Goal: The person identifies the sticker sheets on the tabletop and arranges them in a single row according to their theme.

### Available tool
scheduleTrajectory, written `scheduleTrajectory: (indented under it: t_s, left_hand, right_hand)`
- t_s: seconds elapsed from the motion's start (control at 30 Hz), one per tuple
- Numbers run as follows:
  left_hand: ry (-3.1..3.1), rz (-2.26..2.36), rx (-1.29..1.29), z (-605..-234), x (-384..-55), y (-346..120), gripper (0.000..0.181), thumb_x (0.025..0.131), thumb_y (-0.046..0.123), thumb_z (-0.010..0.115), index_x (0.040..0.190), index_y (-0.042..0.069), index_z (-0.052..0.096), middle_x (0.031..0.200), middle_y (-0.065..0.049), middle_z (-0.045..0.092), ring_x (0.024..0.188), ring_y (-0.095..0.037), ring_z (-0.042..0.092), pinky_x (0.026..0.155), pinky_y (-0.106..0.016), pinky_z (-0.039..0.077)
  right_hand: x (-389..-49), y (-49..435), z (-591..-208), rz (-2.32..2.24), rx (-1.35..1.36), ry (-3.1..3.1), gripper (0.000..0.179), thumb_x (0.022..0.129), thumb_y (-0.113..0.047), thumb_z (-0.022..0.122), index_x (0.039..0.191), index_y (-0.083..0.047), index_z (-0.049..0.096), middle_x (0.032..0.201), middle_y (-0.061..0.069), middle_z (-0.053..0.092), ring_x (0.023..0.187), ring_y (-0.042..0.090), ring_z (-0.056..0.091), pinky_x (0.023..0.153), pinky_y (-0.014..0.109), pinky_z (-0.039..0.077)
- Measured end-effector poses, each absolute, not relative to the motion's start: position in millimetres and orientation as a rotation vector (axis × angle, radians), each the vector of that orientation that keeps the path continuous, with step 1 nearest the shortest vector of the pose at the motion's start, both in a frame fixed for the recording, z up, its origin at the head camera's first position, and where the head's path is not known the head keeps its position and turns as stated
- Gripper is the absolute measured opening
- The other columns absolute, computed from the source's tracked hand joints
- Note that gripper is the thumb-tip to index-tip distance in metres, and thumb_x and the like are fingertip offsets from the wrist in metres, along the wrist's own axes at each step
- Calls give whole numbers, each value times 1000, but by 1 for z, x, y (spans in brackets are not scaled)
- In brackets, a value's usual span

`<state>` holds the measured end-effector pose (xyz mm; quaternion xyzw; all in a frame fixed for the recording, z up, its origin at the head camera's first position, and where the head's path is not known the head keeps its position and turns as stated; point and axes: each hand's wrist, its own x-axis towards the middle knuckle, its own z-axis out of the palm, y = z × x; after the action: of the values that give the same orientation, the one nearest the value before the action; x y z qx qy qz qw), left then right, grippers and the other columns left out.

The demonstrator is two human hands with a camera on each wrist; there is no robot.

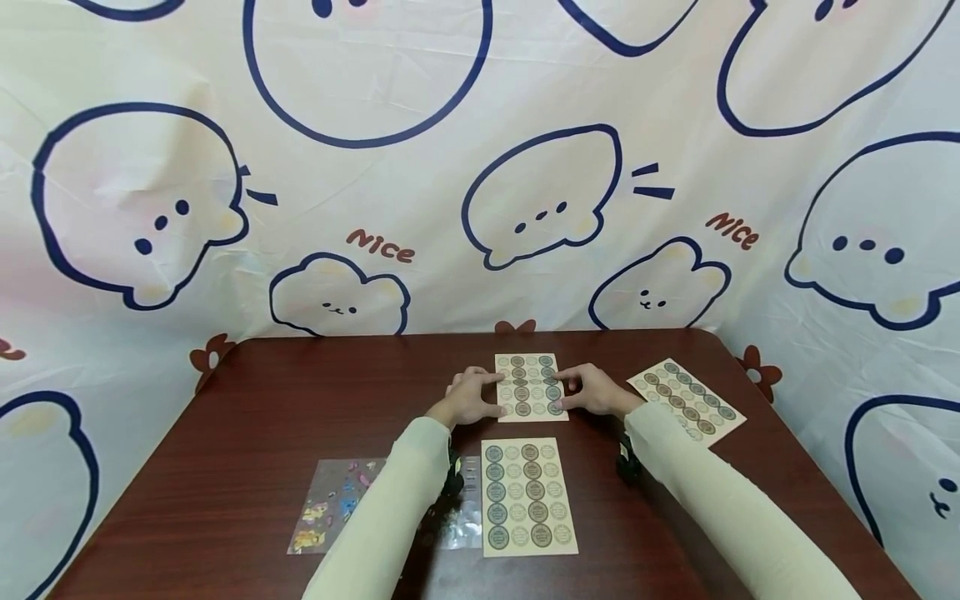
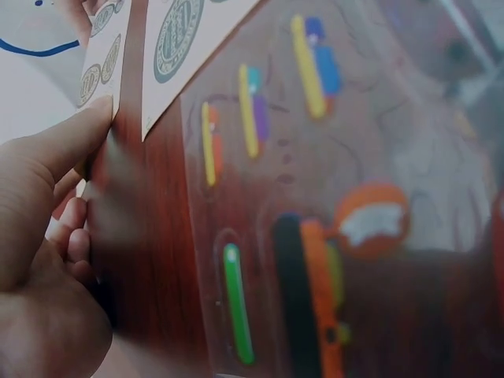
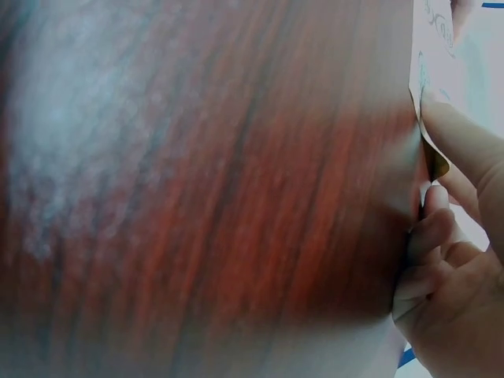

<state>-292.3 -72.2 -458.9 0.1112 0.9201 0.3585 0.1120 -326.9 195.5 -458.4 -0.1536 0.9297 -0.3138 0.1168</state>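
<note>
A cream sheet of round stickers (image 1: 532, 387) lies at the back of the brown table, its circles printed in columns of grey, pale and brown. My left hand (image 1: 468, 398) grips its left edge, thumb at the near part and index finger further up. On the opposite edge, my right hand (image 1: 594, 392) pinches the sheet with thumb and index finger. In the right wrist view the sheet's edge (image 3: 419, 102) bends up by the thumb, and a small gold-brown curl (image 3: 437, 161) shows beneath it. The other fingers of both hands are bent in by the tabletop.
A second sticker sheet (image 1: 530, 500) lies nearer on the table (image 1: 247, 433). A third sheet (image 1: 690, 396) sits slanted at the right, partly behind the right sleeve. Clear plastic sheets with colourful stickers (image 1: 330, 504) lie under the left forearm. A patterned cloth (image 1: 420, 192) hangs behind.
</note>
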Motion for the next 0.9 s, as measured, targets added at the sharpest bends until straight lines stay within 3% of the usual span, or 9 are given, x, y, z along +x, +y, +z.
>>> scheduleTrajectory:
  t_s: [0.4, 0.7, 0.9]
  left_hand:
    - [2732, 1041, 325, -461, -291, -65, 64, 90, 24, 78, 148, 19, 53, 145, -11, 51, 135, -34, 39, 106, -51, 31]
    - [2738, 1104, 324, -462, -290, -64, 59, 89, 19, 78, 145, 17, 57, 140, -10, 57, 134, -34, 41, 110, -53, 28]
    - [2706, 1146, 279, -459, -290, -67, 60, 88, 17, 79, 145, 20, 57, 136, -7, 61, 131, -32, 42, 109, -52, 29]
  right_hand:
    - [-323, 194, -457, -963, -475, 2716, 54, 86, -9, 80, 137, -1, 62, 89, 10, 57, 82, 18, 49, 79, 31, 41]
    - [-324, 189, -456, -997, -468, 2701, 54, 88, -8, 78, 138, 0, 61, 97, 10, 60, 91, 21, 53, 83, 32, 42]
    - [-329, 188, -461, -1004, -486, 2694, 54, 88, -10, 78, 139, -1, 60, 97, 13, 60, 88, 19, 52, 81, 32, 42]
